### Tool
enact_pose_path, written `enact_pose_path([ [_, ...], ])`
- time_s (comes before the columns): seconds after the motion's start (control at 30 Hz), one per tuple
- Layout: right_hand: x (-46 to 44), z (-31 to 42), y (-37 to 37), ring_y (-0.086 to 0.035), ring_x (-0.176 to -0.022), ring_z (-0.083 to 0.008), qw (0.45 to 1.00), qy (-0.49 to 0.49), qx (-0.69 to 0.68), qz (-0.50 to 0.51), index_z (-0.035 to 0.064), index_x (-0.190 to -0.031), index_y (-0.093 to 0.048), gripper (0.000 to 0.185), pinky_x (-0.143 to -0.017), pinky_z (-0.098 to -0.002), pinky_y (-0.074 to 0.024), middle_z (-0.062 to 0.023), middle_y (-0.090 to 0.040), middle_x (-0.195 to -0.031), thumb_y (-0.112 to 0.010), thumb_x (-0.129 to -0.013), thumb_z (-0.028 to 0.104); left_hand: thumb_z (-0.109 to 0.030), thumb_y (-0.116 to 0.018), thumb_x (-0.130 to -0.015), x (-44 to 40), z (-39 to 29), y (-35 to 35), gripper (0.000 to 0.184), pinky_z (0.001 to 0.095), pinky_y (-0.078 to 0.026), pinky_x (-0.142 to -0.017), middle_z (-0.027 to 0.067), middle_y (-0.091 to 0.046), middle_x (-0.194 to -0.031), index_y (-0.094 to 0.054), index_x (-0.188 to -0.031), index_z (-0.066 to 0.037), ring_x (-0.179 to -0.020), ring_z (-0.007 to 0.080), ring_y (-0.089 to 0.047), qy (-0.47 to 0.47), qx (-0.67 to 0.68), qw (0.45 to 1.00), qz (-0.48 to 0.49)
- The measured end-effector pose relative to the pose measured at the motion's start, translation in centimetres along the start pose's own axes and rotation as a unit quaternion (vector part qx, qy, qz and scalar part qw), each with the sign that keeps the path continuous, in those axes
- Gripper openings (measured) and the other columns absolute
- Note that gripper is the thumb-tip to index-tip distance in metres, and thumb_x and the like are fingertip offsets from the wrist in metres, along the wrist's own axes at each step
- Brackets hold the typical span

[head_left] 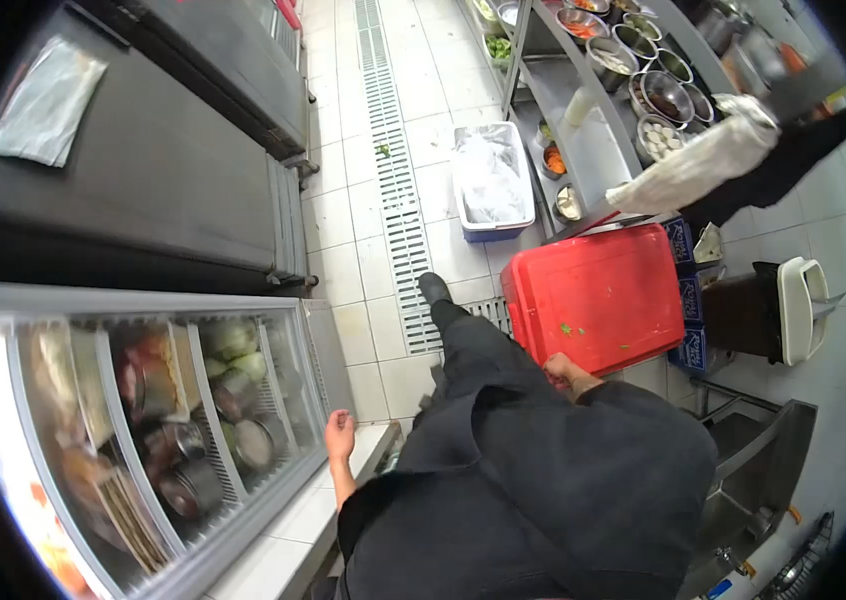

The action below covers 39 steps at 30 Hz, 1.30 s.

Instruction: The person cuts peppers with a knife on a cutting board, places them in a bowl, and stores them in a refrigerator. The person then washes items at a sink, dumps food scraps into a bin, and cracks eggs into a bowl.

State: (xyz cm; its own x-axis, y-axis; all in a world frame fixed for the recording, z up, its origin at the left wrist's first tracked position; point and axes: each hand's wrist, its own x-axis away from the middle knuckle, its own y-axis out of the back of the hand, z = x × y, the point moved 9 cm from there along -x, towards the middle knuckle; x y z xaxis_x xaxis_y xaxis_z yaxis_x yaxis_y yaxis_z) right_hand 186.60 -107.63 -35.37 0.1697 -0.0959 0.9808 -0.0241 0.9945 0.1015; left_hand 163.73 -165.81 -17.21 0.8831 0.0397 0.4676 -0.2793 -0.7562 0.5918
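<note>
My left hand (340, 436) hangs beside the glass-door fridge (318, 350), its fingers loosely curled and partly blurred; whether anything is in them is too small to tell. Behind the glass stand metal pots (191, 488), green vegetables (235, 340) and other food on racks. On the right, my right hand (565, 371) is closed near the front left edge of a large red lid (598, 295). What its fingers hold, if anything, is hidden. Green scraps lie on the lid. Black clothing covers my arms down to the forearms.
A white tub with plastic bags (469, 180) stands on the tiled floor beside a drain grate (405, 230). Metal shelves (593, 170) hold bowls of food. A bin (801, 320) and a sink (793, 440) are at right. Steel cabinets (163, 170) line the left.
</note>
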Motion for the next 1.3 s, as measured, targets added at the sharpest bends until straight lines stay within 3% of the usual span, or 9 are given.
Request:
enact_pose_path([
  [0.03,-0.3,2.0,-0.5,-0.061,-0.049,-0.0211,0.999,-0.001,-0.026,-0.021,0.0055,-0.08,-0.06,0.013,-0.041,-0.0386,-0.0459,-0.0098,-0.06,-0.062,-0.051,-0.085,0.013,-0.021,-0.062,-0.087,-1.3,2.5,-0.3,0.019,0.0341,-0.052,-0.068,0.0086,-0.065,-0.083,-0.062,-0.098,-0.006,-0.076,0.0195,-0.064,0.131,0.112,0.985,-0.006],
  [0.17,-2.7,18.4,3.5,-0.061,-0.052,-0.021,0.993,0.041,-0.086,-0.063,0.0077,-0.082,-0.059,0.013,-0.039,-0.0372,-0.0449,-0.0106,-0.061,-0.069,-0.049,-0.086,0.015,-0.021,-0.057,-0.09,-4.1,6.3,-2.6,0.016,0.0348,-0.049,-0.056,0.0071,-0.061,-0.074,-0.058,-0.088,-0.006,-0.068,0.0197,-0.061,0.287,0.309,0.906,-0.031],
  [0.23,-5.4,29.8,6.3,-0.061,-0.052,-0.0202,0.98,0.185,-0.053,-0.053,0.0056,-0.08,-0.059,0.015,-0.041,-0.0336,-0.0457,-0.0095,-0.061,-0.065,-0.05,-0.087,0.015,-0.02,-0.056,-0.09,-6.9,4.5,-3.2,0.014,0.0346,-0.048,-0.054,0.0072,-0.06,-0.073,-0.057,-0.088,-0.006,-0.067,0.0197,-0.061,0.304,0.278,0.911,-0.004],
  [0.3,-5.7,42.1,10.8,-0.06,-0.052,-0.018,0.905,0.379,-0.009,-0.192,0.0029,-0.085,-0.061,0.018,-0.041,-0.0307,-0.0438,-0.0087,-0.061,-0.064,-0.052,-0.09,0.017,-0.019,-0.055,-0.09,-10.9,1.7,-3.3,0.013,0.0343,-0.047,-0.053,0.0073,-0.06,-0.072,-0.057,-0.088,-0.006,-0.065,0.0196,-0.06,0.306,0.254,0.917,0.021],
  [0.57,-0.3,72.9,19.6,-0.063,-0.063,-0.0138,0.917,0.352,-0.103,-0.159,0.0045,-0.098,-0.06,0.017,-0.046,-0.0287,-0.0459,-0.0067,-0.064,-0.082,-0.051,-0.092,0.018,-0.016,-0.052,-0.089,-34.6,-9.3,-1.9,0.01,0.0333,-0.043,-0.046,0.0077,-0.058,-0.069,-0.055,-0.088,-0.007,-0.059,0.0193,-0.058,0.27,0.199,0.938,0.085],
  [0.7,-5.0,74.7,21.5,-0.063,-0.06,-0.0139,0.926,0.294,-0.128,-0.201,0.0046,-0.094,-0.06,0.016,-0.045,-0.0287,-0.0455,-0.0073,-0.063,-0.076,-0.053,-0.09,0.018,-0.014,-0.05,-0.089,-49.5,-14.7,-0.5,0.008,0.0327,-0.042,-0.042,0.0079,-0.057,-0.068,-0.054,-0.088,-0.007,-0.056,0.0192,-0.056,0.247,0.152,0.948,0.132],
  [0.9,-11.7,67.3,16.4,-0.064,-0.054,-0.0275,0.948,0.025,-0.269,-0.168,-0.0002,-0.086,-0.061,0.016,-0.041,-0.0404,-0.046,-0.0146,-0.063,-0.07,-0.05,-0.08,0.011,-0.011,-0.047,-0.089,-75.3,-30.1,2.8,0.007,0.032,-0.039,-0.037,0.0081,-0.056,-0.066,-0.053,-0.088,-0.008,-0.052,0.019,-0.054,0.198,0.086,0.958,0.187],
  [1.17,-13.4,78.6,13.7,-0.064,-0.056,-0.0255,0.897,-0.039,-0.424,-0.115,0.001,-0.096,-0.059,0.02,-0.046,-0.0426,-0.0469,-0.0144,-0.063,-0.076,-0.048,-0.084,0.014,-0.017,-0.053,-0.095,-104.2,-67.1,3.7,0.006,0.0243,-0.044,-0.05,0.0012,-0.059,-0.077,-0.055,-0.094,-0.011,-0.064,0.0101,-0.057,0.024,0.153,0.974,0.164],
  [1.3,-19.4,89.9,21.1,-0.065,-0.056,-0.0264,0.908,-0.031,-0.4,-0.121,0.0027,-0.099,-0.059,0.02,-0.047,-0.0423,-0.0477,-0.0143,-0.064,-0.078,-0.05,-0.084,0.013,-0.021,-0.054,-0.097,-112.4,-77.3,2.4,0.01,0.024,-0.045,-0.052,0.001,-0.062,-0.081,-0.055,-0.099,-0.012,-0.066,0.0098,-0.058,-0.028,0.071,0.988,0.137],
])
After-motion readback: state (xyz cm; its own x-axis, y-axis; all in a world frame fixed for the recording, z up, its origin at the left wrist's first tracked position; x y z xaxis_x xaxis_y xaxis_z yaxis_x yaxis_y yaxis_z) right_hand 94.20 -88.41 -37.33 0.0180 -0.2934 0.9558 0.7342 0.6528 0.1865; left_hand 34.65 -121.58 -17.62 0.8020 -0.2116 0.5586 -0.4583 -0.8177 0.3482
